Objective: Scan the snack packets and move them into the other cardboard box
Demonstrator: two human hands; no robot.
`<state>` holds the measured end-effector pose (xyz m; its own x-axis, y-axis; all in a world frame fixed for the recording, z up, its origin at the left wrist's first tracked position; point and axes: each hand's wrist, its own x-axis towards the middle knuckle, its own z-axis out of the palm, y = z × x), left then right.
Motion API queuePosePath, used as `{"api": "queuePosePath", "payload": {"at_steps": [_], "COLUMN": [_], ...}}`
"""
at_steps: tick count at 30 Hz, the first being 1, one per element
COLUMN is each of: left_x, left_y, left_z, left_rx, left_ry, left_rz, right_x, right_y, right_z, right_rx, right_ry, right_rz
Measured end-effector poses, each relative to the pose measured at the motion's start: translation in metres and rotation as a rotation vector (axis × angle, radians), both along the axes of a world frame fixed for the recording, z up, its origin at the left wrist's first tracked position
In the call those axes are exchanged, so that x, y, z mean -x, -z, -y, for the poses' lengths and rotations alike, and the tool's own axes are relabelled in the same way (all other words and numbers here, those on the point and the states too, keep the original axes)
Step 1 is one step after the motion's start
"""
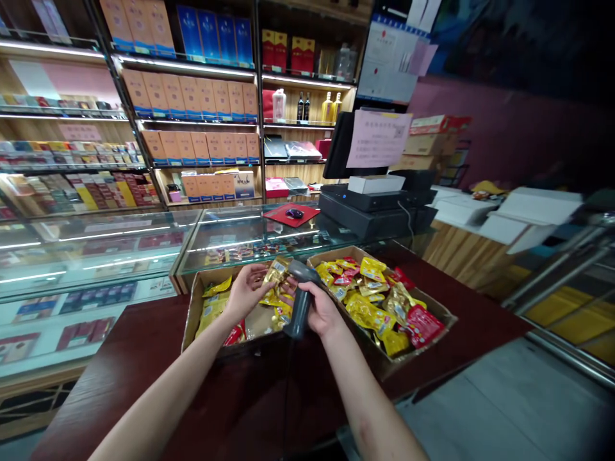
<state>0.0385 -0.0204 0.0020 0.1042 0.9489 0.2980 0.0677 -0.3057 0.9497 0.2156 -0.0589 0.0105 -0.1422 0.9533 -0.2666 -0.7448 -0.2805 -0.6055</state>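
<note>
My right hand [321, 310] is wrapped round the handle of a dark grey barcode scanner [300, 307], whose cable hangs down in front of the table edge. My left hand [248, 289] pinches a gold snack packet [277, 270] close to the scanner's head. Both hands are over the left cardboard box [192, 320], which holds several yellow, gold and red packets. Beside it on the right, another cardboard box [449, 320] is heaped with similar packets, a red packet [425, 325] among them at its near corner.
Both boxes rest on a dark red table [158, 384]. Beyond it runs a glass display counter [230, 227] with a mouse [294, 213] on a red mat. A monitor [339, 147] and black till [369, 214] stand behind the right box. Shelves of boxed goods line the back wall.
</note>
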Motion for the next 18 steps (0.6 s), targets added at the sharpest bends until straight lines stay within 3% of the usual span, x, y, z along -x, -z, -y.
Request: {"api": "queuePosePath", "payload": {"at_steps": [4,6,13,18], "left_x": [-0.002,0.003,0.014,0.013], "left_y": [0.018,0.025,0.029,0.030], "left_z": [-0.021,-0.026,-0.022,-0.023], "left_rx": [0.342,0.425,0.405,0.412], "left_ry": [0.188,0.268,0.306,0.258], "left_rz": [0.156,0.178,0.245,0.228], "right_x": [-0.001,0.001,0.005,0.008], "right_y": [0.001,0.004,0.016,0.010], "right_z": [-0.002,-0.003,-0.011,-0.009], "right_rx": [0.006,0.003,-0.010,-0.011], "right_ry": [0.013,-0.002,-0.095,-0.082], "right_rz": [0.008,0.009,0.057,0.116]}}
